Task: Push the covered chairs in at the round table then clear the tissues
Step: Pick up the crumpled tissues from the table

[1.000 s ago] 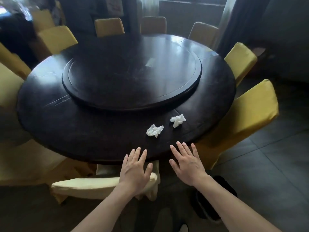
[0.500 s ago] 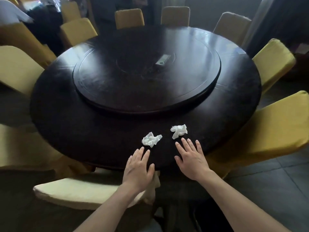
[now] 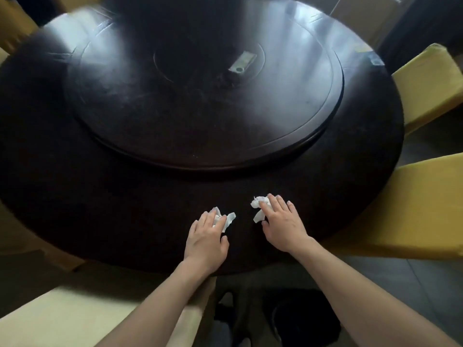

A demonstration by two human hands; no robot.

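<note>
Two crumpled white tissues lie on the near rim of the dark round table [image 3: 100, 221]. My left hand [image 3: 206, 239] lies over the left tissue [image 3: 229, 219] with its fingers straight on top of it. My right hand [image 3: 283, 224] covers part of the right tissue [image 3: 258, 209], fingertips touching it. Neither tissue is lifted. A cream-covered chair [image 3: 75, 319] stands below my left arm at the table's edge. Two yellow-covered chairs [image 3: 411, 209] stand at the right side, the farther yellow chair [image 3: 431, 81] behind the nearer one.
A large dark turntable [image 3: 205, 96] fills the table's middle, with a small flat pale object [image 3: 241, 63] near its centre. More covered chairs [image 3: 12, 26] edge the far left. A dark bag or shoe [image 3: 300, 319] lies on the floor under my right arm.
I have leaned in closer over the table. Both hands moved forward from the table's edge onto the two tissues.
</note>
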